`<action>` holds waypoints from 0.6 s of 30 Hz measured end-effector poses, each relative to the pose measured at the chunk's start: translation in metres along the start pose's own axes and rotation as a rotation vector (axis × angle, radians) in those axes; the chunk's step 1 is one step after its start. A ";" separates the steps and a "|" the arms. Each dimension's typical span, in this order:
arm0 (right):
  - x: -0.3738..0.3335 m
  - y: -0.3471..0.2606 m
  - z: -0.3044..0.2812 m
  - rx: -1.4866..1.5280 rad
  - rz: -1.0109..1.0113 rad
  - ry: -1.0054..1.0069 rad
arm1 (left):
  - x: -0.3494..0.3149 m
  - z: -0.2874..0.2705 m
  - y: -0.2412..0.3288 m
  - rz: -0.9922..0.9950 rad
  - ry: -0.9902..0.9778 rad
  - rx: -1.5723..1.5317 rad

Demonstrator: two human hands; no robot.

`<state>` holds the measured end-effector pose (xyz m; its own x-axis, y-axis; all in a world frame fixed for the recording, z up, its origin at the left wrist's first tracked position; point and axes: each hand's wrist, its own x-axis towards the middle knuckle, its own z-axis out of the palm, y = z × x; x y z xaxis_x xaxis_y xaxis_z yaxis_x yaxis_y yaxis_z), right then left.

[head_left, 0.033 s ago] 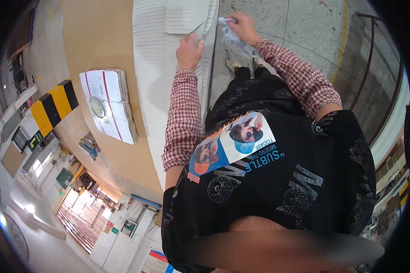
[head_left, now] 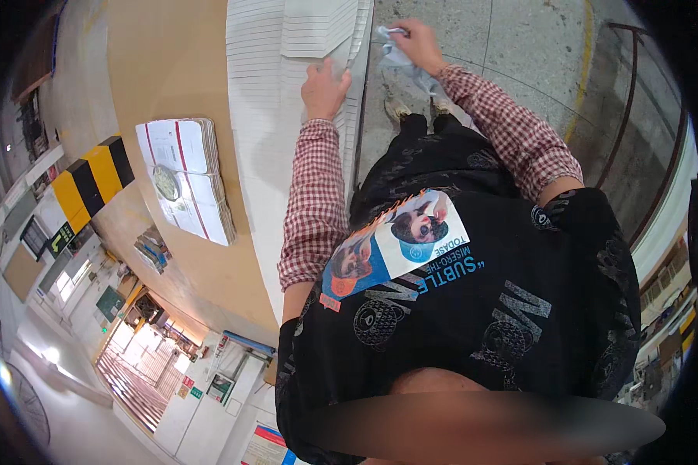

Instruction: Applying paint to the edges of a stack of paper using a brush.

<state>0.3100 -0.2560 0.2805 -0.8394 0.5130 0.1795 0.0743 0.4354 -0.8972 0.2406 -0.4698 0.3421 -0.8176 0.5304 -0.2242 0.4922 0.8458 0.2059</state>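
My left hand rests on a stack of white sheets with thin dark lines across them, near the table's right edge. Its fingers are bent a little and apart, and nothing shows in them. Just beyond the fingertips lies a smaller white piece with slanted corners, also lined. Out past the table edge, over the floor, my right hand pinches a crumpled pale bluish-white cloth. The cloth hangs down loosely, and its lower end is blurred.
Left of the sheets, a bundle of white cards with red stripes sits on the brown tabletop, a round object on it. A yellow-black striped block is farther left. A dark metal rail stands on the right.
My right hand and the cloth have shifted slightly to the right. My left hand has moved a touch to the right on the sheets.
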 end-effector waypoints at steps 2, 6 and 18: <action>0.001 0.000 -0.011 -0.019 0.058 -0.006 | -0.005 0.001 0.011 -0.026 0.036 -0.020; -0.011 0.007 -0.017 0.048 0.176 -0.020 | -0.020 0.019 0.013 0.065 0.304 0.031; -0.042 -0.004 -0.003 0.206 0.229 -0.064 | -0.040 0.018 0.009 -0.003 0.141 0.051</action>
<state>0.3462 -0.2773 0.2776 -0.8461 0.5301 -0.0562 0.1598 0.1516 -0.9754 0.2826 -0.4822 0.3358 -0.8511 0.5175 -0.0884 0.5013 0.8510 0.1562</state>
